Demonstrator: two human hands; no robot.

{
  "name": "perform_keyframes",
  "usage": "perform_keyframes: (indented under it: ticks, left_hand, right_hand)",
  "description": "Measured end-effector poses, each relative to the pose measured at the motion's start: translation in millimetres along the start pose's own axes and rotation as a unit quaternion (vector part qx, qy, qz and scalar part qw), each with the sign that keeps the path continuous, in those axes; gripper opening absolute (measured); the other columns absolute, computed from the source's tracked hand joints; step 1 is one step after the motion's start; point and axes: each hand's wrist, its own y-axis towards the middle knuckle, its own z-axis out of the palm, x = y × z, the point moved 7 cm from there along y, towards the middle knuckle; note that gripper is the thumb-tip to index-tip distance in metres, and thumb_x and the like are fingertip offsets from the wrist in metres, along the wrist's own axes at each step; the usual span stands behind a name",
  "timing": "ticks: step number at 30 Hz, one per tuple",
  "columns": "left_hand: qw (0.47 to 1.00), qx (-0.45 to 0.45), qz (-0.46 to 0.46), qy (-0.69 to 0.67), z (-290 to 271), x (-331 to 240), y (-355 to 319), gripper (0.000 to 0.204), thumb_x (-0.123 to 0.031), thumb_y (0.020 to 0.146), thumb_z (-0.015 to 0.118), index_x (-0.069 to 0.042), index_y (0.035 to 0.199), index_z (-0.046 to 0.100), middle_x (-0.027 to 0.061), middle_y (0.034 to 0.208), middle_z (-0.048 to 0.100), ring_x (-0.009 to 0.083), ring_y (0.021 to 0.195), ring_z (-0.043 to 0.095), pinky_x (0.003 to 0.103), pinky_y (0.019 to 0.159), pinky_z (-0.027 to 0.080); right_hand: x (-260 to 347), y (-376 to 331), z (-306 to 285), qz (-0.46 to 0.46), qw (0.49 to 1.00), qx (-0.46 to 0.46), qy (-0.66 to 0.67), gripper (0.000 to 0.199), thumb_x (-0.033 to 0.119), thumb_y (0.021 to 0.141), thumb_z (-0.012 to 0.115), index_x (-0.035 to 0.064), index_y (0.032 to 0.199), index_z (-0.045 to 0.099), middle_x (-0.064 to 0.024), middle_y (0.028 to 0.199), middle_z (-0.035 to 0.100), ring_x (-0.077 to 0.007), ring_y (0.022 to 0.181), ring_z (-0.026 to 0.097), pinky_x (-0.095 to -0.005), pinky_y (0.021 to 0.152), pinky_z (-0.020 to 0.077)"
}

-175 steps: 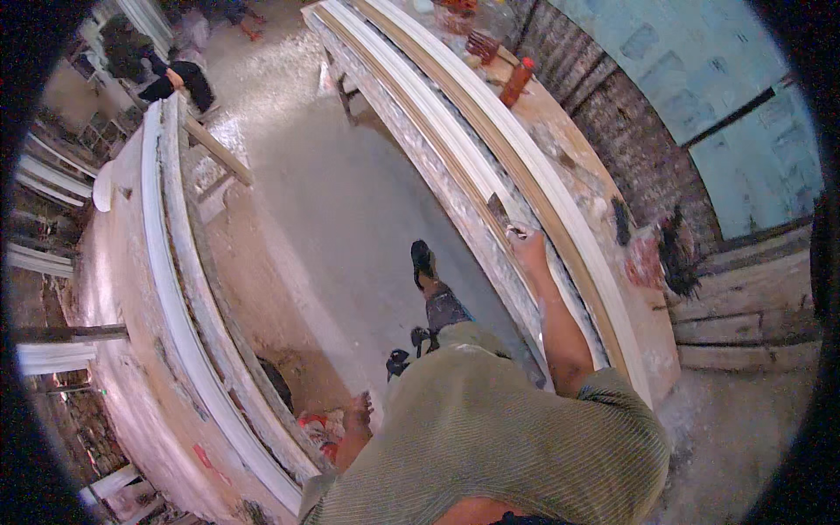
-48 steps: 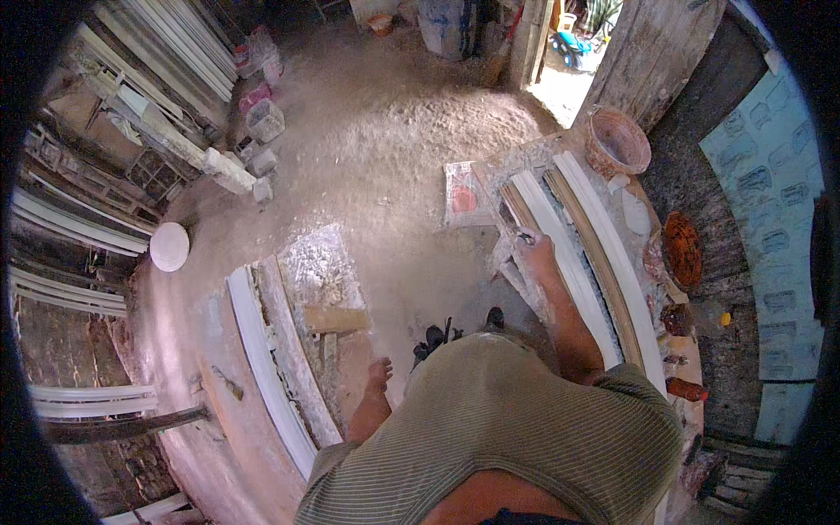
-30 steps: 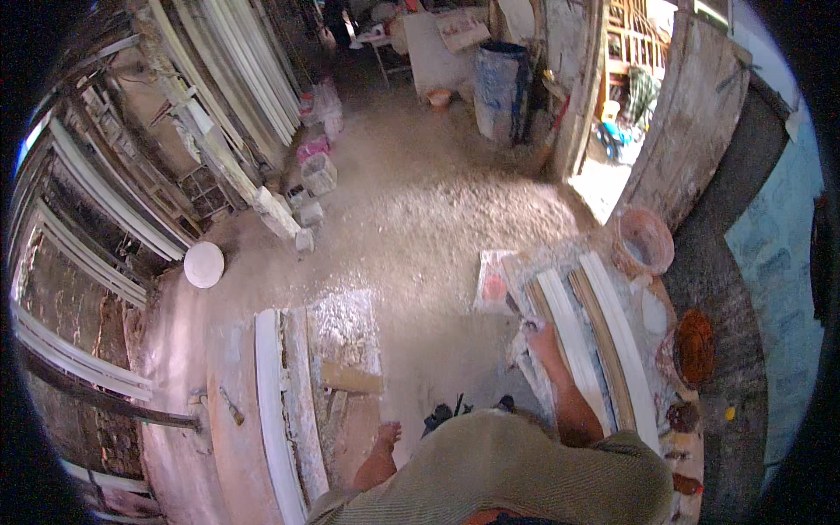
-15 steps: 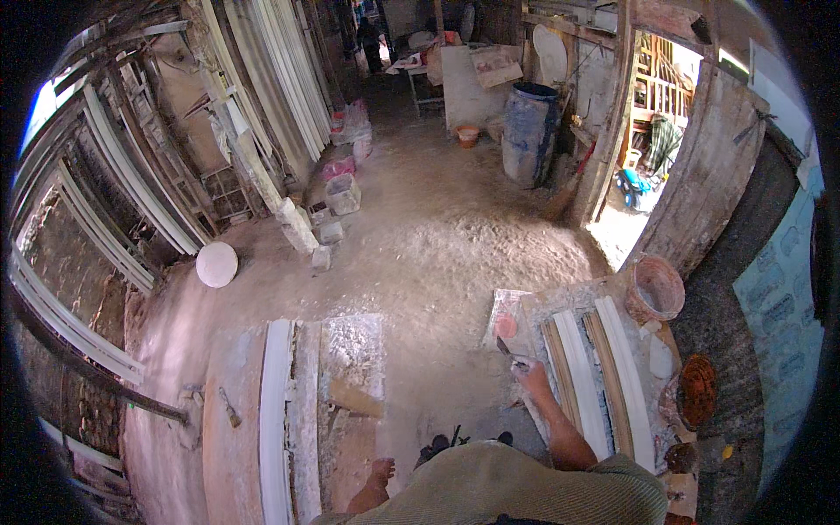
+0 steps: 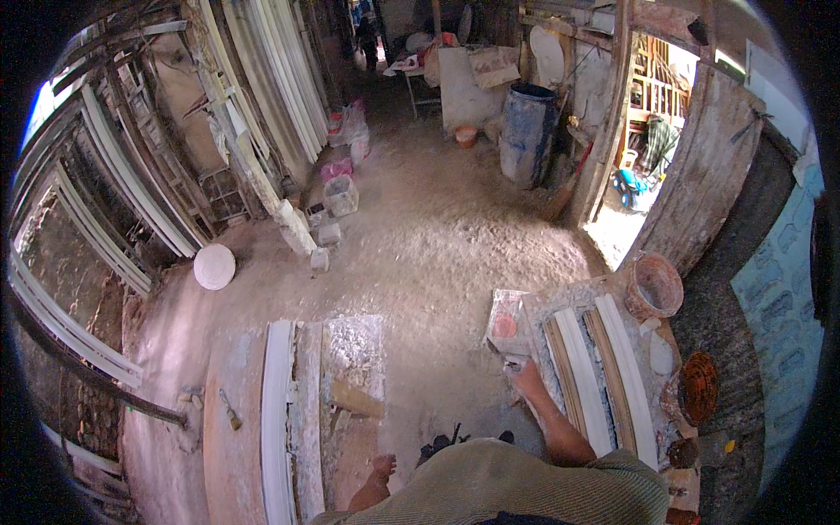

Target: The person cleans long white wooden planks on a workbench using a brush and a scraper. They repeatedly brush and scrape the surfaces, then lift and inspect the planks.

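Right hand: your right hand (image 5: 528, 378) reaches to the near left corner of the workbench (image 5: 612, 293), closed around a small tool too small to name.
Left hand: your left hand (image 5: 378, 468) hangs low beside the left bench; whether its fingers are spread or curled you cannot tell.
White mouldings: two long white mouldings (image 5: 584, 367) lie side by side on the right bench, just right of your right hand.
Basket: a round basket (image 5: 654, 285) sits at the bench's far end.
Left bench: one long white moulding strip (image 5: 278, 411) lies along it.
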Motion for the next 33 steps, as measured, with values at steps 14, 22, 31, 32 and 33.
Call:
perform_keyframes:
  ticks: [14, 22, 31, 32, 33]
  left_hand:
    - [0.997, 0.069, -0.017, -0.007, 6, -8, 16, 0.023, -0.028, 0.086, 0.063, -0.009, 0.1, 0.066, 0.0061, 0.092, 0.067, 0.0209, 0.075, 0.061, 0.037, 0.062, 0.049]
    - [0.998, 0.013, -0.05, 0.027, 5, 2, 21, 0.023, -0.024, 0.087, 0.063, -0.01, 0.104, 0.066, 0.0055, 0.097, 0.068, 0.0221, 0.078, 0.063, 0.038, 0.065, 0.05]
    - [0.999, 0.034, -0.024, 0.023, -4, 6, 11, 0.025, -0.028, 0.09, 0.059, -0.011, 0.105, 0.066, 0.0057, 0.099, 0.069, 0.0231, 0.082, 0.064, 0.043, 0.066, 0.051]
    - [0.999, 0.04, -0.033, 0.014, 0, 2, 12, 0.025, -0.028, 0.09, 0.059, -0.011, 0.105, 0.066, 0.0059, 0.099, 0.069, 0.0232, 0.082, 0.064, 0.043, 0.066, 0.051]
    - [0.998, 0.043, -0.043, 0.003, 4, 0, 14, 0.025, -0.028, 0.089, 0.059, -0.011, 0.105, 0.066, 0.0061, 0.1, 0.069, 0.0232, 0.082, 0.064, 0.042, 0.066, 0.051]
  right_hand:
    - [-16, -6, -10, -0.023, 0.999, -0.034, 0.016, 0.034, 0.023, 0.078, 0.073, 0.006, 0.107, 0.07, -0.0185, 0.096, 0.07, -0.0329, 0.093, 0.067, -0.0421, 0.085, 0.0509]
    - [-1, -20, -20, 0.005, 0.999, -0.047, -0.017, 0.038, 0.018, 0.076, 0.075, -0.0002, 0.108, 0.067, -0.0171, 0.103, 0.069, -0.0294, 0.098, 0.064, -0.0376, 0.09, 0.0484]
    - [-22, -2, 4, -0.003, 1.0, -0.018, 0.014, 0.043, 0.017, 0.074, 0.073, 0.0003, 0.113, 0.064, -0.0181, 0.112, 0.067, -0.0322, 0.105, 0.062, -0.0388, 0.094, 0.0467]
    - [-44, 4, 9, -0.006, 0.999, -0.032, -0.004, 0.044, 0.016, 0.074, 0.073, 0.0003, 0.114, 0.064, -0.0176, 0.112, 0.067, -0.032, 0.105, 0.063, -0.0388, 0.094, 0.0466]
    - [-56, 8, 9, -0.009, 0.999, -0.043, -0.021, 0.044, 0.016, 0.074, 0.073, 0.0002, 0.114, 0.064, -0.0171, 0.112, 0.067, -0.0319, 0.105, 0.063, -0.0388, 0.094, 0.0466]
